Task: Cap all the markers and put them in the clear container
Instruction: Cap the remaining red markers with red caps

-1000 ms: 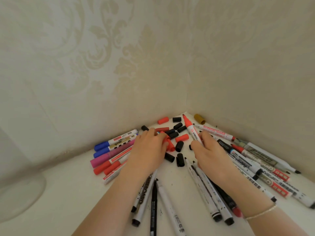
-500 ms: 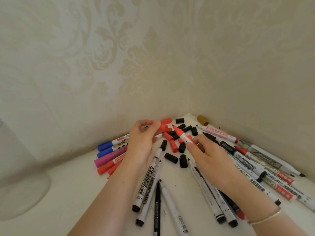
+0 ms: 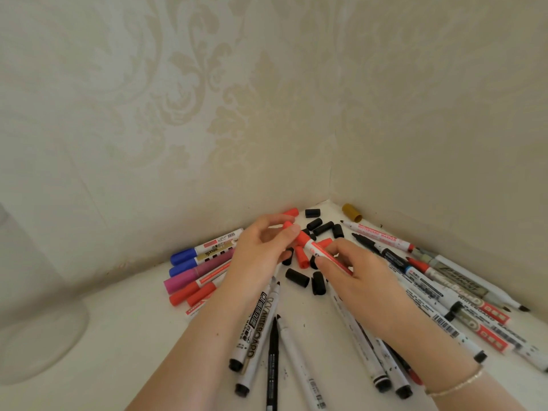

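Head view shows the right hand gripping the white-barrelled red marker while the left hand pinches what seems a short red plastic cap at its tip: keep both coaxial, push straight until seated, then carry it to the clear container far left.

Cream wallpaper with a pale damask pattern covers two walls that meet in a corner. Below lies a white tabletop, marked with small dark specks near the front.
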`<state>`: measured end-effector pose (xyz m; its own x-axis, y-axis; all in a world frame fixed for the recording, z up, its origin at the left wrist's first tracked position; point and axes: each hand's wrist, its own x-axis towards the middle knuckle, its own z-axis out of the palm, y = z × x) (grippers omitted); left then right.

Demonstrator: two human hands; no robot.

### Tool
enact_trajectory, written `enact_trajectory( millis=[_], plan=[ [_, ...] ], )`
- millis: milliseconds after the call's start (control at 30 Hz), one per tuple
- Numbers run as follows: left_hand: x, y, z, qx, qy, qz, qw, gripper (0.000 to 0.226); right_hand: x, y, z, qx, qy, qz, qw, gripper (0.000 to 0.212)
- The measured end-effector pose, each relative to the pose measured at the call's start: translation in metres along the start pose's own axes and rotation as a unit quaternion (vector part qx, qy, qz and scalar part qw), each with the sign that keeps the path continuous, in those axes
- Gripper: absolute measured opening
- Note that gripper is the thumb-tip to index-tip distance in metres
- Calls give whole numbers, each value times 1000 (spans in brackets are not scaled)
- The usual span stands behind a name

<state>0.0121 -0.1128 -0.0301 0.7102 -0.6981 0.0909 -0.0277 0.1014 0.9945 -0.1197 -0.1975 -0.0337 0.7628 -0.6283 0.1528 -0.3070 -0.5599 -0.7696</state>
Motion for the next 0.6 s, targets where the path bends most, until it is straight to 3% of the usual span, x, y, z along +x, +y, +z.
enact_trajectory(
  millis=[467, 600],
  plan=[
    [-7, 4, 10, -78, -20, 8, 997, 18, 0, -4, -6, 43, 34, -27, 998, 18],
    [2, 9, 8, -125, 27, 14, 992, 16, 3, -8, -15, 60, 25, -22, 998, 16]
  ],
)
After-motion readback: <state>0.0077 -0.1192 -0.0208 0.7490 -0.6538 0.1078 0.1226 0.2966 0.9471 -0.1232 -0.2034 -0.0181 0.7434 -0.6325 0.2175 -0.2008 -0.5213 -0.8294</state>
